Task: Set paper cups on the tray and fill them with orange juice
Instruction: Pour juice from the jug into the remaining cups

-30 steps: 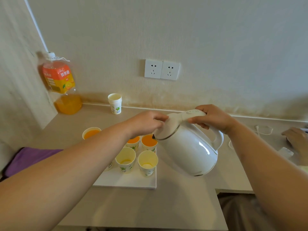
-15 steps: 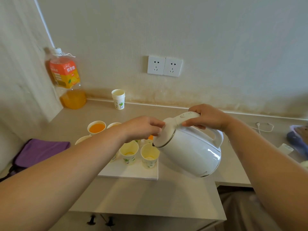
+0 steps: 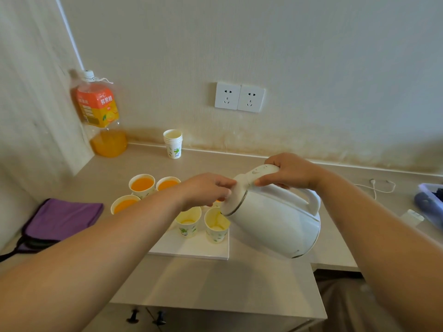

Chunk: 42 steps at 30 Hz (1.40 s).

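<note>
The right hand grips the kettle, the left hand holds its lid; the kettle has shifted over the near right paper cup, 1 of 2 unfilled.

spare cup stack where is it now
Head view, upper left: the spare cup stack stands on the counter by the wall, right of the juice bottle.

I see bare counter in front of the tray. The tilted kettle blocks the tray's right side; filled cups crowd the left.
</note>
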{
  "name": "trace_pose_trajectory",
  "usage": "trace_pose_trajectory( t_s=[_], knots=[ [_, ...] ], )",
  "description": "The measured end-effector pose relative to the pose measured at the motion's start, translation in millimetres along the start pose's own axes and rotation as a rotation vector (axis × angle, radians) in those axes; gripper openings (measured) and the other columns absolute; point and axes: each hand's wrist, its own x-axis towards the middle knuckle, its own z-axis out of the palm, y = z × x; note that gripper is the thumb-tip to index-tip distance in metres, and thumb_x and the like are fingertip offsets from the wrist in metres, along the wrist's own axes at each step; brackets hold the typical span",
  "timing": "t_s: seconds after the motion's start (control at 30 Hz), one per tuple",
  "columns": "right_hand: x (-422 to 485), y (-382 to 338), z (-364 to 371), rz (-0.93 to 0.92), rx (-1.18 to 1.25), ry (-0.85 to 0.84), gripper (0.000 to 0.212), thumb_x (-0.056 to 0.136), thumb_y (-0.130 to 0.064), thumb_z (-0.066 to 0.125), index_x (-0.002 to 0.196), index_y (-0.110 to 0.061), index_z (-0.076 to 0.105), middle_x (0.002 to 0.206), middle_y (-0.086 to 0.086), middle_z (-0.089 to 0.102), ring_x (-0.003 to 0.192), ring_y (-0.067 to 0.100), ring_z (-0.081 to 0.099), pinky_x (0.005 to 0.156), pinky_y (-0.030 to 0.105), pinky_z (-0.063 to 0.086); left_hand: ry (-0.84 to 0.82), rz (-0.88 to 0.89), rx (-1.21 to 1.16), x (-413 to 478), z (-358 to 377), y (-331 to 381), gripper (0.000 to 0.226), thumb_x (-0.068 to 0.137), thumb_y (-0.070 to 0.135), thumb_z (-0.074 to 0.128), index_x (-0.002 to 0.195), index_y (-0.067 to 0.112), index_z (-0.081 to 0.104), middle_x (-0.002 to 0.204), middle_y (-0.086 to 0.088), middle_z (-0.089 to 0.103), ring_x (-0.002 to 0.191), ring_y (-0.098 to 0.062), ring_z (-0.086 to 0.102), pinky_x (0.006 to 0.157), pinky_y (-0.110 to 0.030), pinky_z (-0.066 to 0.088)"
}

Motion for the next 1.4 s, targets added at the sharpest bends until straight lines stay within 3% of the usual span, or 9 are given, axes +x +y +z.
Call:
trace_pose_trajectory(
  t_s=[0.27, 0.57, 1.4],
  knots=[
    [3.5, -2.3, 0.7, -0.001, -0.053, -0.018, 0.023, 0.079, -0.032, 0.072, 0.064, -0.024, 0.056, 0.042, -0.006, 0.05, 0.044, 0.01, 0.047, 0.055, 0.02, 0.038, -0.012, 0.001, -0.006, 4.1, 0.4, -3.6, 0.044, 0.094, 0.019, 0.051, 0.137, 0.029, 0.051, 0.13, 0.008, 0.058, 0.113, -0.012, 0.058, 0.092, -0.032, 0.049],
    [3.8, -2.9, 2.4, 0.011, -0.069, -0.046, 0.019, 0.079, -0.034, 0.072, 0.08, -0.017, 0.062, 0.05, 0.0, 0.052, 0.048, 0.013, 0.048, 0.057, 0.022, 0.039, -0.026, 0.005, -0.013, 5.2, 0.8, -6.0, 0.044, 0.094, 0.02, 0.052, 0.137, 0.028, 0.051, 0.13, 0.008, 0.059, 0.112, -0.012, 0.058, 0.089, -0.03, 0.049],
    [5.0, -4.1, -0.3, -0.015, -0.093, -0.055, 0.021, 0.081, -0.034, 0.071, 0.07, -0.021, 0.058, 0.05, 0.0, 0.053, 0.049, 0.014, 0.048, 0.055, 0.019, 0.038, 0.002, 0.014, -0.003, 2.1, 0.8, -1.3, 0.044, 0.094, 0.02, 0.051, 0.138, 0.026, 0.051, 0.13, 0.006, 0.059, 0.112, -0.013, 0.058, 0.092, -0.033, 0.05]
  ],
)
